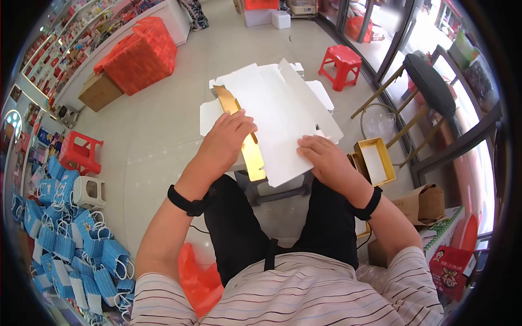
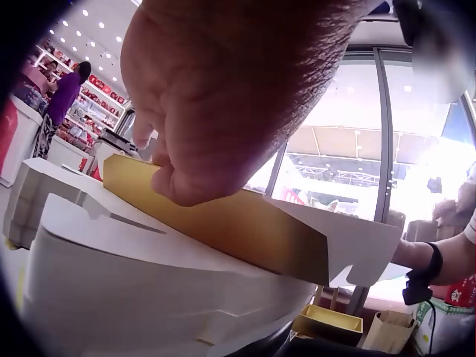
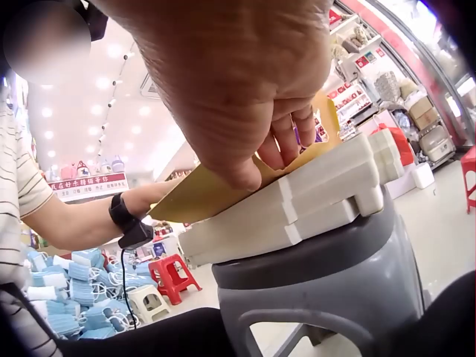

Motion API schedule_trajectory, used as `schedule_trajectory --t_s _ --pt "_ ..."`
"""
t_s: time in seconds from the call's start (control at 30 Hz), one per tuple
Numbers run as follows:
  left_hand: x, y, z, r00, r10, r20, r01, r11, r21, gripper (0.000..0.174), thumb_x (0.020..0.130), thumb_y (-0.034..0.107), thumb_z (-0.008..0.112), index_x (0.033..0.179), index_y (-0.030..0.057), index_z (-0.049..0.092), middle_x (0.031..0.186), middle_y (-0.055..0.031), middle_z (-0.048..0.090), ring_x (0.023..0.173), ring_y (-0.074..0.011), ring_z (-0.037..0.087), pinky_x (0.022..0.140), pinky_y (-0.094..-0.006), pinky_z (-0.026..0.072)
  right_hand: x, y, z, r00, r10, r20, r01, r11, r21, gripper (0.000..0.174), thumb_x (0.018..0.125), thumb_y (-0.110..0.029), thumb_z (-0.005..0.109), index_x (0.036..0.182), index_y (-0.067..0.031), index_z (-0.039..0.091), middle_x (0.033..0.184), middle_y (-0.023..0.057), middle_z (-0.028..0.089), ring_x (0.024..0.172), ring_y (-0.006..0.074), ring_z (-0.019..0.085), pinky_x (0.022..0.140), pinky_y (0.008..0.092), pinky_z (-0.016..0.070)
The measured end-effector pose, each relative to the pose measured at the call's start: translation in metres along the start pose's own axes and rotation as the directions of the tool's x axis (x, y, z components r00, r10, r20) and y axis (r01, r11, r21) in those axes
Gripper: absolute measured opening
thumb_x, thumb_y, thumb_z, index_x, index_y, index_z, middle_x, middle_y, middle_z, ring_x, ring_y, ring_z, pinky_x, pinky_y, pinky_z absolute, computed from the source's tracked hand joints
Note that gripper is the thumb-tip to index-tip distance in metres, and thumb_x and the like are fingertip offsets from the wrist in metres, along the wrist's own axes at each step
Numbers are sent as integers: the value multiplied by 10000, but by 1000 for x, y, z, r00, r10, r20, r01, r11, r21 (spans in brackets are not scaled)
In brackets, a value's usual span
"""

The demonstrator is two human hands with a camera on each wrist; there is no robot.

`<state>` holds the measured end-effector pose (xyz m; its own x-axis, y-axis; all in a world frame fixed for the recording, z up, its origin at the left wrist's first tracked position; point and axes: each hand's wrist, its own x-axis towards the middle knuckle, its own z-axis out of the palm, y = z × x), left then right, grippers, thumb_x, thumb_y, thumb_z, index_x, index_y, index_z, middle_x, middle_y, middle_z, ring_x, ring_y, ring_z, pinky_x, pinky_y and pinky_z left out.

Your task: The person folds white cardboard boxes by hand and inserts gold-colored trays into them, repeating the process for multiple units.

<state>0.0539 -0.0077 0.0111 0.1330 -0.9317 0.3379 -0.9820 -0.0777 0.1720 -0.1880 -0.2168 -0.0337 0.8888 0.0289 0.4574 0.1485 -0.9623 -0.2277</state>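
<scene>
An unfolded cardboard box blank (image 1: 272, 125), white on its upper face and gold on its folded-up side flap (image 1: 251, 155), lies over a stack of pale flat blanks (image 3: 312, 193) on a grey plastic stool (image 3: 320, 282). My left hand (image 1: 225, 136) grips the gold flap along the left side, fingers reaching over the fold. At the right edge, my right hand (image 1: 325, 160) holds the blank, and in the right wrist view its thumb and fingers bend around the gold-faced edge. The fingertips of this hand are partly hidden behind the cardboard there.
Gold box trays (image 1: 375, 160) and a brown paper bag (image 1: 421, 204) stand at right, near a round-seated black stool (image 1: 429, 84). Blue-and-white bags (image 1: 81, 244) heap at left beside red (image 1: 80, 152) and white stools (image 1: 89, 192). A red plastic bag (image 1: 198, 280) lies by my leg.
</scene>
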Motion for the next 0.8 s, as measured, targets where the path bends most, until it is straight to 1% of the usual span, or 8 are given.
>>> schedule_trajectory --t_s 0.1,0.17,0.27,0.4,0.47,0.63,0.7,0.8 --pt "1 32 -12 982 174 68 -166 979 -114 299 977 40 631 1272 71 663 1341 -119 687 1444 -324 537 1270 -533 343 15 9 6 997 30 -68 -30 1000 1 392 791 44 684 1177 -19 683 1315 136 685 1284 347 636 1086 453 523" --pt "0 34 -8 985 160 66 -156 985 -68 267 1019 237 676 1225 69 704 1232 -126 723 1361 -311 595 1271 -536 326 20 13 6 997 53 -63 -50 998 48 373 813 36 688 1183 -14 688 1309 142 695 1290 345 636 1089 445 526" --pt "-9 18 -8 975 -71 212 25 976 214 484 1012 507 649 1133 47 741 1081 -135 731 1176 -275 654 1281 -537 285 15 13 7 996 47 -77 -45 999 27 357 826 27 695 1181 -11 690 1302 144 701 1296 345 637 1094 443 528" --pt "-18 22 -17 932 -185 311 92 952 292 426 1021 441 669 1144 39 731 1131 -134 727 1252 -303 636 1276 -537 300 14 12 6 995 69 -72 -64 996 63 361 824 26 695 1183 -12 690 1314 144 698 1304 346 635 1100 440 528" --pt "-22 24 -14 999 41 13 -42 994 101 378 1019 382 692 1145 27 721 1189 -130 718 1332 -325 603 1270 -535 320 15 11 4 996 73 -55 -68 994 88 402 817 43 689 1215 -16 698 1370 144 681 1313 368 628 1090 453 529" --pt "3 53 -13 981 192 7 -190 976 -102 323 1022 320 696 1164 30 719 1217 -137 715 1311 -350 610 1250 -525 365 17 8 4 996 62 -61 -58 997 58 392 810 9 710 1201 -17 701 1343 148 689 1287 367 638 1076 455 531" --pt "15 56 -18 887 -95 452 32 989 146 334 991 296 723 1188 27 721 1219 -162 721 1198 -359 644 1197 -499 425 19 8 1 996 66 -64 -63 997 54 389 806 1 714 1195 -17 702 1332 150 692 1277 366 641 1073 455 530" --pt "5 52 -30 867 -215 450 155 974 166 379 946 285 759 1197 6 711 1169 -175 727 1080 -360 667 1121 -472 474 18 4 -1 996 53 -70 -49 997 58 295 831 -57 727 1123 -35 693 1254 131 706 1201 339 662 1002 453 542"
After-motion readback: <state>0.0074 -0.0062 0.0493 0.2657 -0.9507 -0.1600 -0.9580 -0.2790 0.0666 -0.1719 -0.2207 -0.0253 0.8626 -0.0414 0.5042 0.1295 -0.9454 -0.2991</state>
